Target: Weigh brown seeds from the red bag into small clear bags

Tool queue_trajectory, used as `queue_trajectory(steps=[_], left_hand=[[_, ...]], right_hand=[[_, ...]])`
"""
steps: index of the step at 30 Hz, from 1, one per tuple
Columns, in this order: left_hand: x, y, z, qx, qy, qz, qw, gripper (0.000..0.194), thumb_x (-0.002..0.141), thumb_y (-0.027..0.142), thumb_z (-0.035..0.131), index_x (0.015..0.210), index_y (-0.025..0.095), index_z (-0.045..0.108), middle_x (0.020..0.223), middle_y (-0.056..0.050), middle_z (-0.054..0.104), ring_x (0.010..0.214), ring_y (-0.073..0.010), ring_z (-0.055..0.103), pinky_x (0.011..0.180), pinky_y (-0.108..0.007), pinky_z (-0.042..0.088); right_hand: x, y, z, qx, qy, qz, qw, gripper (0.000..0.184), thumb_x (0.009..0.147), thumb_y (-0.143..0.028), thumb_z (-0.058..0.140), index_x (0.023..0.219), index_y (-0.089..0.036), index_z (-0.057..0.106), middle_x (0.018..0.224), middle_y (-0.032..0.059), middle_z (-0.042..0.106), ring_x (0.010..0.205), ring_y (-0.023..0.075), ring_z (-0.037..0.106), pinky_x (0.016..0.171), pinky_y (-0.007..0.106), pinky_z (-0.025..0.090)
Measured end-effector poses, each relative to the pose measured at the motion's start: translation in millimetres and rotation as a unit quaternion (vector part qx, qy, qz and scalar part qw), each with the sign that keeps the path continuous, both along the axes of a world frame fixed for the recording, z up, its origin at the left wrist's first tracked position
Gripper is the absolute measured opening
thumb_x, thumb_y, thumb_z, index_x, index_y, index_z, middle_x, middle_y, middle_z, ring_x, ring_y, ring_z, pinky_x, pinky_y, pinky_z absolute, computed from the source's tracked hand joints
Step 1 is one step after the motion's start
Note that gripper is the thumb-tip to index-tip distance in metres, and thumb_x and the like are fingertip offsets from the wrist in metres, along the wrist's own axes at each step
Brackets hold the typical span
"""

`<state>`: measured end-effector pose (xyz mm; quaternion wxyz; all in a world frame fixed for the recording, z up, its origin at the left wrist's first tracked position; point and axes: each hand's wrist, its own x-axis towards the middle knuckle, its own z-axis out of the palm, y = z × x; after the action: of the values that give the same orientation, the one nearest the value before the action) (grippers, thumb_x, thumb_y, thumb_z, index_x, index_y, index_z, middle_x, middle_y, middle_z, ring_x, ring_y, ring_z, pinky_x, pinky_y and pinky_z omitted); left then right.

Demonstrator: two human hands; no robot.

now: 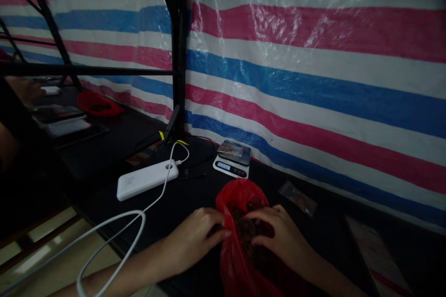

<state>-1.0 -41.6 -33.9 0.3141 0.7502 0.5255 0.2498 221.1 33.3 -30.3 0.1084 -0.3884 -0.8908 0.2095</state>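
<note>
A red plastic bag (232,260) stands open in front of me, with many small dark brown pieces (256,253) inside. My left hand (202,232) pinches the bag's left rim between thumb and fingers. Over the mouth of the bag, my right hand (278,236) reaches in with thumb and forefinger curved around a small roundish thing (247,228), too dim to identify. Behind the bag sits a small white digital scale (231,169) with a lit display. On its plate lies a clear packet (230,149) of brownish bits. A similar filled packet (298,198) rests on the table right of the bag.
A white power bank (146,180) with a looping white cable (139,213) lies left on the black table (184,194). At right is a flat clear plastic bag (376,253). A black metal frame (179,46) and striped sheeting stand behind. Another person's hand (26,90) shows far left, near a red bag (99,105).
</note>
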Motion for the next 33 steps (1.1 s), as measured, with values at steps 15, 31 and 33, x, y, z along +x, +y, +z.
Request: queue_trajectory(steps=[15,31,33], left_hand=[[-35,204,31.0,0.266,0.094,-0.086,0.956,0.044,0.067,0.041,0.066,0.103,0.018,0.058,0.120,-0.011,0.046,0.112,-0.0241,0.041,0.096,-0.035,0.030],[-28,251,8.3,0.108,-0.051,-0.046,0.992,0.072,0.061,0.042,0.069,0.123,0.013,0.046,0.112,-0.012,0.057,0.100,-0.0239,0.053,0.085,-0.031,0.040],[-32,253,6.9,0.080,-0.133,-0.073,0.985,0.062,0.065,0.043,0.066,0.117,0.012,0.052,0.106,-0.010,0.060,0.096,-0.0213,0.054,0.084,-0.030,0.040]], right_hand=[[23,55,32.6,-0.164,0.174,0.007,0.971,0.040,0.066,-0.039,0.065,0.102,-0.021,0.061,0.102,0.0073,0.065,0.092,0.0245,0.059,0.080,0.038,0.045],[-6,168,32.6,-0.063,0.208,-0.052,0.975,0.039,0.066,-0.034,0.066,0.101,-0.019,0.058,0.104,0.0076,0.064,0.090,0.0207,0.061,0.082,0.037,0.047],[-13,176,38.3,-0.016,0.198,-0.065,0.978,0.038,0.067,-0.033,0.064,0.102,-0.019,0.057,0.106,0.0073,0.063,0.086,0.0198,0.062,0.079,0.036,0.047]])
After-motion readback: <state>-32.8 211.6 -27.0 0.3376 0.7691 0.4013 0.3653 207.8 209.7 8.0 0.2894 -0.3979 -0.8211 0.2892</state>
